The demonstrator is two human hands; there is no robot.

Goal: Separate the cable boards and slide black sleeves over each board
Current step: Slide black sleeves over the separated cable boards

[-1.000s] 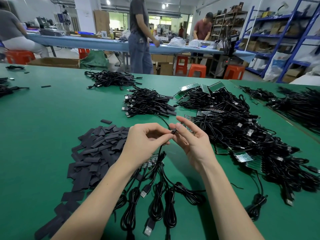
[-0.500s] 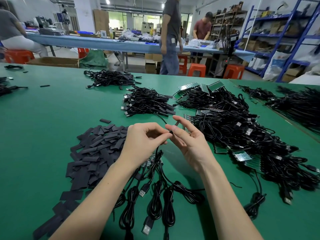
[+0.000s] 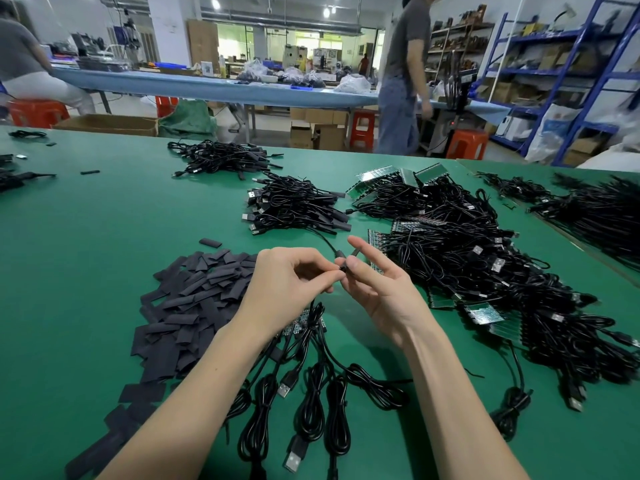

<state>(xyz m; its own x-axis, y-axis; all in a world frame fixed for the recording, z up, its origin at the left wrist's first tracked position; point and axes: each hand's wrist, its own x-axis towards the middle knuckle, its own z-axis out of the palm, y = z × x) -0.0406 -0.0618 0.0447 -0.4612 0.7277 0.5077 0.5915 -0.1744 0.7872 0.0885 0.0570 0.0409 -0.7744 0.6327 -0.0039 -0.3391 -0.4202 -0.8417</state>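
Pinching a black sleeve (image 3: 342,266) just right of the sleeve pile (image 3: 194,299), left hand (image 3: 287,289) and right hand (image 3: 377,289) should, I judged, feed it squarely over its board.

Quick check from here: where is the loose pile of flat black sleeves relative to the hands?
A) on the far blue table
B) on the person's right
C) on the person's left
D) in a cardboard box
C: the black sleeves lie heaped on the green table beside the left hand.

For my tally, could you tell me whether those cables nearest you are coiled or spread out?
Coiled: the cables lie in tight bundled loops on the green table.
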